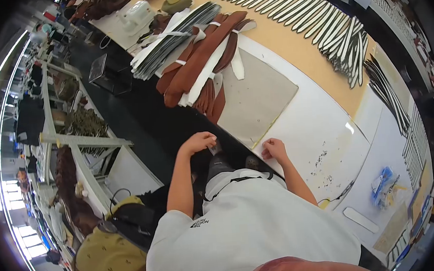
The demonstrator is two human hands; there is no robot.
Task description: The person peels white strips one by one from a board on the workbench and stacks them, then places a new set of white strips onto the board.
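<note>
My left hand [200, 142] hangs in the air off the table's edge, over the dark floor, its fingers loosely curled with nothing visible in them. By the near edge of the white tabletop [307, 134], my right hand [275, 149] is also curled, and no held object shows. Just ahead of it lies a flat grey board [259, 94]. Beyond the board are bundles of reddish-brown strips [196, 61] tied with white bands. A stack of grey and white strips [175, 40] lies beside them at the left.
White strips with dark edges [273, 5] form a long row on the tan board, ending in a heap [344, 51]. A blue-and-clear plastic packet [384, 186] and a white strip [360, 219] lie to the right. A rack [84, 140] and a yellowish bag [110, 259] are at left.
</note>
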